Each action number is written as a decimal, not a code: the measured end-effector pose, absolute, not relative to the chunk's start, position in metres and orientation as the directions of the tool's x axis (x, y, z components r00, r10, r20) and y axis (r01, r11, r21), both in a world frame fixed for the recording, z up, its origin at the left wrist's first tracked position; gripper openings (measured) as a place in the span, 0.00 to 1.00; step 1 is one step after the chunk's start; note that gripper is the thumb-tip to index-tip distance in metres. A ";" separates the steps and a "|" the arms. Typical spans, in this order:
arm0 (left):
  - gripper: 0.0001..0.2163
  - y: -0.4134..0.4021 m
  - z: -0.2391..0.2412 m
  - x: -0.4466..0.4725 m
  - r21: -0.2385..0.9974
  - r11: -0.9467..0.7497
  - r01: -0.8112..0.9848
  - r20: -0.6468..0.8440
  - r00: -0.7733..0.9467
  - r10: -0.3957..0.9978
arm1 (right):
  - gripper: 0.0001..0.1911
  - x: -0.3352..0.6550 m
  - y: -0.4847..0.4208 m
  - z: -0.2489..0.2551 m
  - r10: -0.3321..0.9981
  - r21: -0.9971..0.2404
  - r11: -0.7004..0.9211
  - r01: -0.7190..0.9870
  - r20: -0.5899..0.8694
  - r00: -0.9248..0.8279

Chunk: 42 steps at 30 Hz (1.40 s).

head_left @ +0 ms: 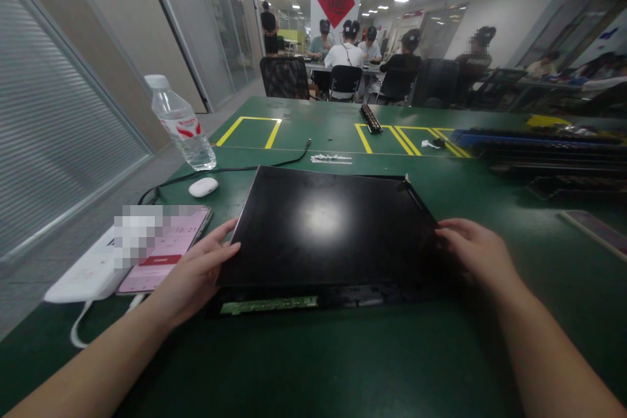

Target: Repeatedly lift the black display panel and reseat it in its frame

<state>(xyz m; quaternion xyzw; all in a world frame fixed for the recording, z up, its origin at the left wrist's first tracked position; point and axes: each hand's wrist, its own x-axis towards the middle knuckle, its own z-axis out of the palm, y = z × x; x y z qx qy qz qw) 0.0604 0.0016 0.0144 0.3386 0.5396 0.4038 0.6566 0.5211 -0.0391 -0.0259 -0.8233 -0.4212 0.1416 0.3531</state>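
Note:
A glossy black display panel lies in front of me, with a bright light reflected at its middle. It sits over a black frame or cover whose rim shows at the far right corner. Along the near side a green circuit board strip is exposed. My left hand pinches the panel's left edge, thumb on top and fingers at the side. On the opposite side my right hand closes on the right edge; its lower fingers are hidden, so I cannot tell whether it holds the panel, the frame or both.
At left are a water bottle, a white earphone case, a phone, a white power bank and a black cable. Blurred dark panels are stacked at right. A screw tray stands near yellow tape. People sit beyond.

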 end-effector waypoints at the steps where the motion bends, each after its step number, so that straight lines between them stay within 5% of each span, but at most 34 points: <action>1: 0.44 0.002 0.015 0.061 0.877 0.448 -0.174 -0.440 0.086 0.894 | 0.16 0.520 -0.039 -0.025 0.793 -0.701 -0.395 0.594 0.066 0.605; 13: 0.41 0.002 0.012 0.060 0.909 0.390 -0.146 -0.384 0.067 0.921 | 0.19 0.517 -0.039 -0.022 0.781 -0.719 -0.415 0.557 0.033 0.624; 19: 0.26 0.007 0.001 0.045 0.976 0.201 0.080 -0.210 0.128 0.969 | 0.19 0.519 -0.039 -0.023 0.790 -0.719 -0.406 0.564 0.034 0.612; 24: 0.25 0.012 -0.002 0.039 0.940 0.053 0.338 -0.079 0.063 0.995 | 0.19 0.519 -0.039 -0.022 0.795 -0.722 -0.390 0.571 0.049 0.605; 42: 0.26 0.019 -0.019 0.033 0.842 0.004 0.540 -0.082 0.121 0.989 | 0.18 0.517 -0.038 -0.017 0.778 -0.805 -0.404 0.435 -0.052 0.626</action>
